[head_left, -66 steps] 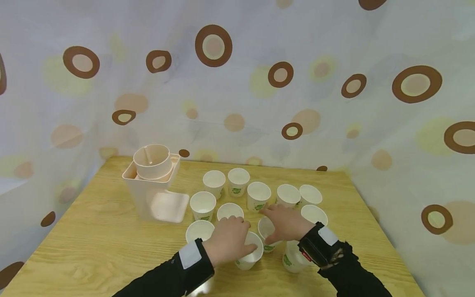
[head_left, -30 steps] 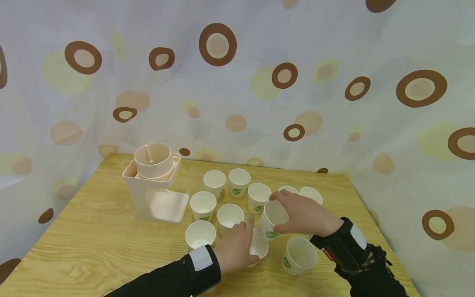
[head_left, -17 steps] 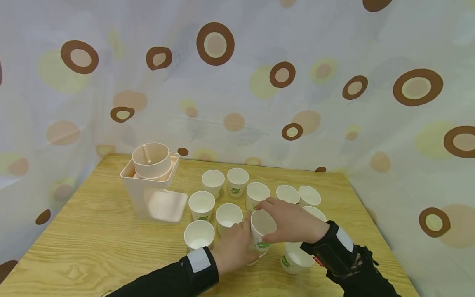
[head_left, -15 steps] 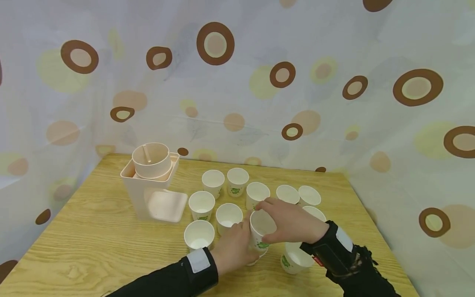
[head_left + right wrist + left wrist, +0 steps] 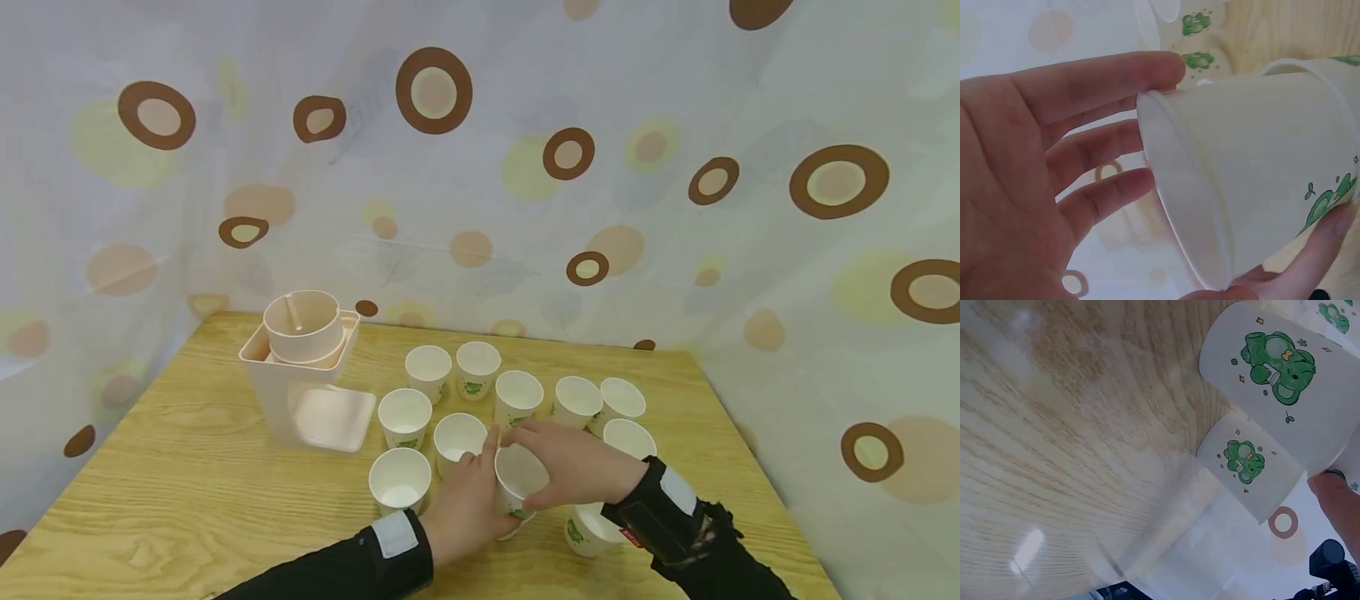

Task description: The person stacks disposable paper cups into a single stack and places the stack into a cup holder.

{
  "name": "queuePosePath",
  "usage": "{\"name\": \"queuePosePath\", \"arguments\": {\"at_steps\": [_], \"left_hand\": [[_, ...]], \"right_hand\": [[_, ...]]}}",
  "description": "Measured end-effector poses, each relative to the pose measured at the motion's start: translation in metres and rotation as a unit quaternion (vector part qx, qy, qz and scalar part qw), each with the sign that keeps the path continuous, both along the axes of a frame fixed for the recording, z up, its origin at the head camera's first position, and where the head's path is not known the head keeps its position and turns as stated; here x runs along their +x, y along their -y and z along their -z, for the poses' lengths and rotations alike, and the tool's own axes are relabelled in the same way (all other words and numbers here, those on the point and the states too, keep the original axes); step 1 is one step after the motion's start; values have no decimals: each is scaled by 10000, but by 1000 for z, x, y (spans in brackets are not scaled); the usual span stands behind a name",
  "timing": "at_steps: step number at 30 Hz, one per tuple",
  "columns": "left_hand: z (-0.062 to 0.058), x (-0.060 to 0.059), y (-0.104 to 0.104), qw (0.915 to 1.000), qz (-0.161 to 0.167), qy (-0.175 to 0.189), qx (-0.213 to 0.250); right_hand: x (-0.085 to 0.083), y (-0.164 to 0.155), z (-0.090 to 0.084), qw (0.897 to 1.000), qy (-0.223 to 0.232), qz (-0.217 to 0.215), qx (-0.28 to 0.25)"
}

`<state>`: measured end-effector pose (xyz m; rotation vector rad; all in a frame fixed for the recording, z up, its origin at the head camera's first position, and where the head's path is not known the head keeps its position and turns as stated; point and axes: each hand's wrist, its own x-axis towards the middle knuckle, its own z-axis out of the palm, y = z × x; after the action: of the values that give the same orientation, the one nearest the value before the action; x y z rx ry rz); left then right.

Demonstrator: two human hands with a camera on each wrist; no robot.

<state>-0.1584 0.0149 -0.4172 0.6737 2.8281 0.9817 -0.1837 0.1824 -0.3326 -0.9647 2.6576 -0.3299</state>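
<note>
White paper cups everywhere on the wooden table (image 5: 187, 492). From the head view, the right hand (image 5: 577, 471) holds the top cup (image 5: 517, 477) by its rim and wall, seating it in the bottom cup (image 5: 512, 521) that the left hand (image 5: 468, 500) wraps round near the front edge. Beige cup dispenser (image 5: 303, 371) sits back left, loose cups (image 5: 517, 396) between. Left wrist view: just two frog-printed cup walls (image 5: 1272, 369) over wood grain. Right wrist view: fingers (image 5: 1094, 87) and thumb clamp the top cup (image 5: 1254, 162) side-on.
</note>
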Motion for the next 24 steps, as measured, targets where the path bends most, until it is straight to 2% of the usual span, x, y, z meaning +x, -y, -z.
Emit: {"name": "queuePosePath", "arguments": {"at_steps": [6, 17, 24], "left_hand": [[3, 1, 3, 9997, 35, 3, 225], [5, 0, 3, 9995, 240, 5, 205], [3, -2, 3, 9992, 318, 17, 255]], "right_hand": [[-2, 6, 14, 9998, 159, -5, 84], [-4, 10, 34, 9991, 252, 7, 346], [-3, 8, 40, 9990, 206, 11, 384]]}}
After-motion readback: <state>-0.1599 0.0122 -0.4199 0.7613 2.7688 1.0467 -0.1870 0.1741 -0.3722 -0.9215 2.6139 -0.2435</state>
